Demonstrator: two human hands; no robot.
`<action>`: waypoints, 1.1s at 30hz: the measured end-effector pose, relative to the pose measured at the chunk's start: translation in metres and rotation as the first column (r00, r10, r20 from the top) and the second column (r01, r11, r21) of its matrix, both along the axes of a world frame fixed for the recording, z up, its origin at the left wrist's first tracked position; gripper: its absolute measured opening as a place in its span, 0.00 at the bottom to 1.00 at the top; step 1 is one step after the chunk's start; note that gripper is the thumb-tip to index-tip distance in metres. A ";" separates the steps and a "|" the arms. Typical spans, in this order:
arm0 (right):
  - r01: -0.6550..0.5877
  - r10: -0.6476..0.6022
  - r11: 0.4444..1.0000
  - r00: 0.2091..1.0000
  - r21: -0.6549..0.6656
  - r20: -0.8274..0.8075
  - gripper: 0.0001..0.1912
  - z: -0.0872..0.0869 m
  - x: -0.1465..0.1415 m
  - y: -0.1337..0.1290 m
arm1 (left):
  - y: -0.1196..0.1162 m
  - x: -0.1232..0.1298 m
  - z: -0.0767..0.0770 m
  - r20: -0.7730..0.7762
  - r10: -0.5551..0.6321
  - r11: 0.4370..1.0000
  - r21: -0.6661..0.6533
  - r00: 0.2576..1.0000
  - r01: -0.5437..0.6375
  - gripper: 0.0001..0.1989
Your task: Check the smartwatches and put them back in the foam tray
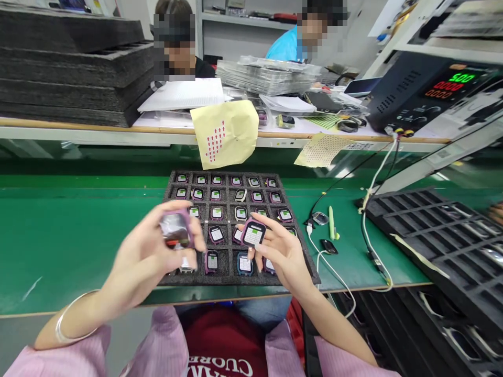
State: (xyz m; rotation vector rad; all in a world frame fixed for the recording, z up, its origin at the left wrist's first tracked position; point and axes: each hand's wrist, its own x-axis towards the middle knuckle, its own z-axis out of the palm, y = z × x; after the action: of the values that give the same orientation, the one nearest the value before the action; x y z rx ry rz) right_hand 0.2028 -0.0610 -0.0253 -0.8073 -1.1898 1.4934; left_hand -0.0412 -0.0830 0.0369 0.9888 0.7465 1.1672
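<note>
My left hand (145, 251) grips a purple-framed watch case (175, 229), blurred by motion, with a dark glossy face. In my right hand (281, 251) is a second purple smartwatch (253, 232), its lit screen showing white rows and a green patch. Both hands are raised over a black foam tray (230, 277) divided into square compartments. Many compartments hold smartwatches with lit screens, mostly purple-framed, such as the watch (216, 234) between my hands. A blue-framed watch (244, 263) lies in the front row, below my right fingers. My hands partly cover some compartments.
A power supply (428, 94) with lit digits stands on the shelf at right; white cables (330, 267) run down to the green table (78, 235). A green pen-like tool (331, 222) lies right of the tray. More foam trays (444, 235) are at right, stacked foam (70, 68) at left. Two people sit opposite.
</note>
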 end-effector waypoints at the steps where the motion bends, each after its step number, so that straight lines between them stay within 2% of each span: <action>1: 0.013 -0.013 1.000 1.000 0.001 0.012 0.27 0.001 0.000 -0.001 | 0.007 0.004 -0.005 0.011 -0.052 0.998 -0.042 0.999 0.052 0.26; 4: 0.051 -0.052 0.999 0.997 0.006 0.048 0.25 0.002 -0.002 0.000 | 0.025 0.015 -0.026 0.006 -0.137 0.983 -0.125 0.991 0.137 0.24; 7: 0.081 -0.082 0.997 0.993 0.018 0.081 0.23 0.001 -0.002 0.001 | 0.033 0.022 -0.043 -0.027 -0.133 0.988 -0.077 0.991 0.131 0.23; 10: 0.137 -0.141 0.990 0.982 0.036 0.124 0.20 -0.002 -0.003 0.003 | 0.034 0.025 -0.049 -0.023 -0.166 0.984 -0.062 0.986 0.164 0.24; 13: 0.183 -0.190 0.981 0.968 0.055 0.162 0.16 -0.003 -0.003 0.006 | 0.033 0.026 -0.049 0.015 -0.190 0.980 -0.048 0.982 0.191 0.26; 16: 0.178 -0.185 0.982 0.968 0.055 0.168 0.15 -0.003 -0.002 0.008 | 0.033 0.029 -0.046 0.063 -0.211 0.977 -0.025 0.976 0.213 0.24; 24: 0.066 -0.069 0.997 0.991 0.030 0.111 0.24 0.003 0.002 0.001 | 0.036 0.032 -0.041 0.065 -0.185 0.982 -0.038 0.981 0.188 0.18; 33: 0.076 -0.076 0.997 0.990 -0.002 0.119 0.28 -0.001 0.002 0.000 | 0.037 0.032 -0.039 0.005 -0.164 0.986 -0.017 0.986 0.164 0.29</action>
State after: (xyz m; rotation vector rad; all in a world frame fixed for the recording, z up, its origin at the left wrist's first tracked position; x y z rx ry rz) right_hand 0.2050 -0.0614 -0.0262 -0.9473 -1.2288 1.4037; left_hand -0.0090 -0.0458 -0.0022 1.0136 0.6584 1.0179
